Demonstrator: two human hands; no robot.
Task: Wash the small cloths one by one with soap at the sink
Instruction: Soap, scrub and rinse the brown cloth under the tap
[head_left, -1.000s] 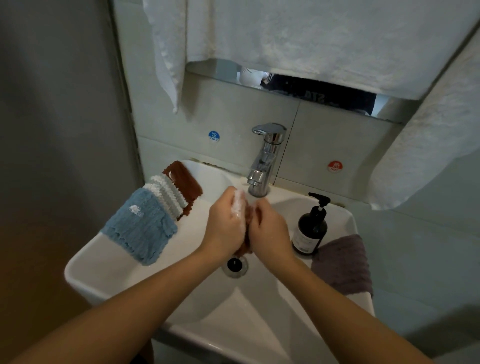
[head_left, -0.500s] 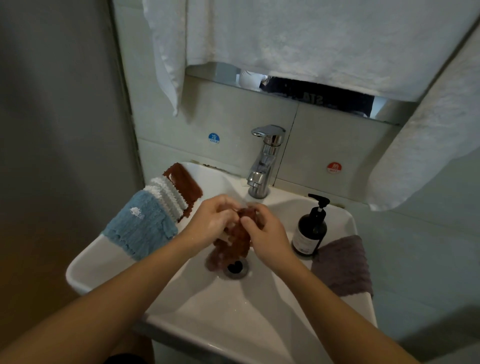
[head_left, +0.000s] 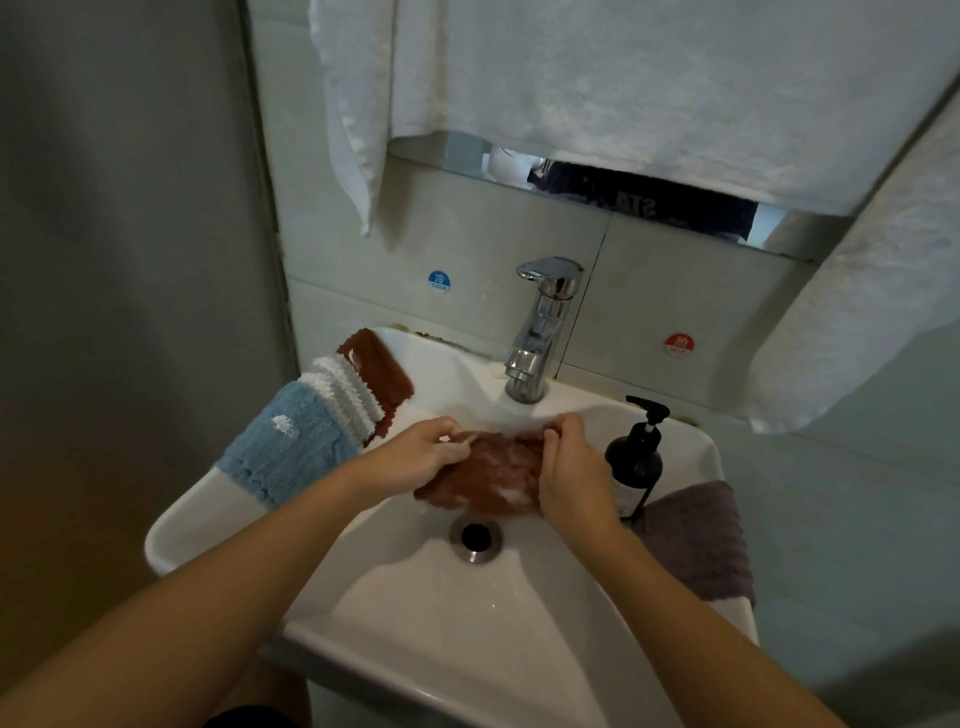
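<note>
- The left hand (head_left: 420, 453) reached in from lower left, fingers curled and pinching.
- The right hand (head_left: 569, 470) reached in from lower right, knuckles up, fingers curled and gripping.

Pale tiled wall (head_left: 467, 223) (dim light), mirror (head_left: 644, 200)

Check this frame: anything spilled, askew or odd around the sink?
Nothing spilled. One oddity: large white towels hang over the mirror, leaving only a strip visible. Both hands, left hand and right hand, hold the soapy brown cloth over the sink.
</note>
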